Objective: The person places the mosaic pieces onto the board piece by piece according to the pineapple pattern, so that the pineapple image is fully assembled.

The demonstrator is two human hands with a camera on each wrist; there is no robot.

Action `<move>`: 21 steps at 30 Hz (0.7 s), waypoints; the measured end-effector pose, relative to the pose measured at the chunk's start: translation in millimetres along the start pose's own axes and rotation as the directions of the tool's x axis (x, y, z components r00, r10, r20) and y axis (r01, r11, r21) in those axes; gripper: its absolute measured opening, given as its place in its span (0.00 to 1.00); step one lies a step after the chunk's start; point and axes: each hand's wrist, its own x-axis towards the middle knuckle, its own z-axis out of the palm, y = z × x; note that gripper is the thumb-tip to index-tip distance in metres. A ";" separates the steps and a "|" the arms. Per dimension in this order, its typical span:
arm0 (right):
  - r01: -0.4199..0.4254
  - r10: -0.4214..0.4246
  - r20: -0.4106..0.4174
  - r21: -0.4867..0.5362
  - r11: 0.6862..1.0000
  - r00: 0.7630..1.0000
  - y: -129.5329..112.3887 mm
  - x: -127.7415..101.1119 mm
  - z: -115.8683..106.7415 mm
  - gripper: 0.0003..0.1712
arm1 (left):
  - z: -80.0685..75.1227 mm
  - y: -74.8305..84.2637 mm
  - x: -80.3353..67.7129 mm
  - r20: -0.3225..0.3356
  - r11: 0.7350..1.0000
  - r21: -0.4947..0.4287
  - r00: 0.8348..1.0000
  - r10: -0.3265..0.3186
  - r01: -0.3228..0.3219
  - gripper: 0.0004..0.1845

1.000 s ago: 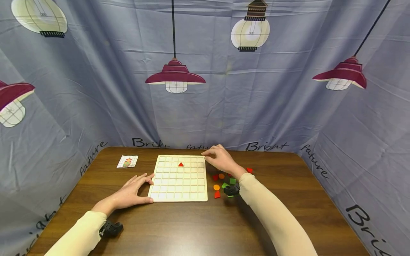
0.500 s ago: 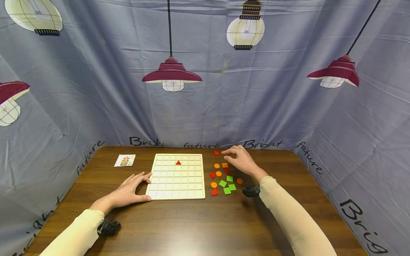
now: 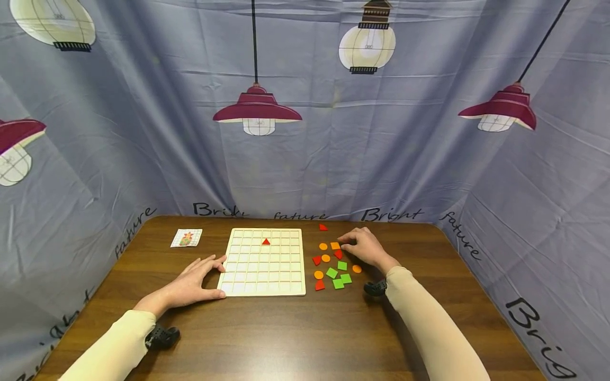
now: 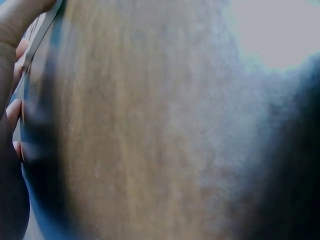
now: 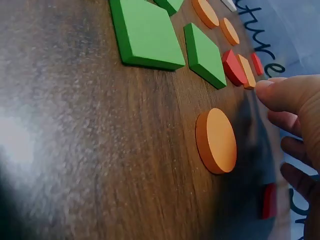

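Note:
My left hand (image 3: 190, 283) rests at the left edge of a pale gridded board (image 3: 262, 270), thumb near its front corner and fingers farther up the side. A red triangle (image 3: 266, 242) lies in one of the board's upper cells. Over the far side of the loose pieces hovers my right hand (image 3: 367, 247), its fingers bent loosely. Its fingertips are close beside an orange square (image 3: 335, 246), with a red piece (image 3: 338, 254) just in front. In the right wrist view the thumb (image 5: 267, 92) appears near that square, and nothing is seen held.
Right of the board lie several green squares (image 3: 342, 266), orange discs (image 3: 357, 269) and red pieces (image 3: 320, 285). One red piece (image 3: 323, 227) sits near the back edge. A printed pattern card (image 3: 187, 238) lies left of the board. A curtain (image 3: 381, 174) hangs behind the table.
My right hand has left the board's upper right corner, moved right, then lowered towards the orange square. A red piece now shows near the back edge. The left hand stays at the board.

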 end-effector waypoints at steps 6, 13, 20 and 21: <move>-0.023 0.022 0.021 0.042 0.999 1.000 2.4 0.6 5.5 0.17 | -0.6 4.5 -0.6 0.002 1.000 -0.001 1.000 -0.023 0.023 0.28; -0.044 0.042 0.033 0.052 0.998 0.999 2.0 3.9 4.6 0.18 | -1.9 2.6 0.7 0.006 0.999 -0.002 0.999 -0.034 0.034 0.28; -0.027 0.025 0.040 0.045 0.999 0.999 2.2 5.7 5.9 0.16 | -1.7 1.8 1.1 0.033 0.998 0.004 0.998 -0.056 0.056 0.28; -0.029 0.027 0.037 0.043 0.999 0.999 2.5 5.9 6.6 0.15 | -2.6 3.8 1.3 0.038 0.998 0.004 0.998 -0.057 0.057 0.28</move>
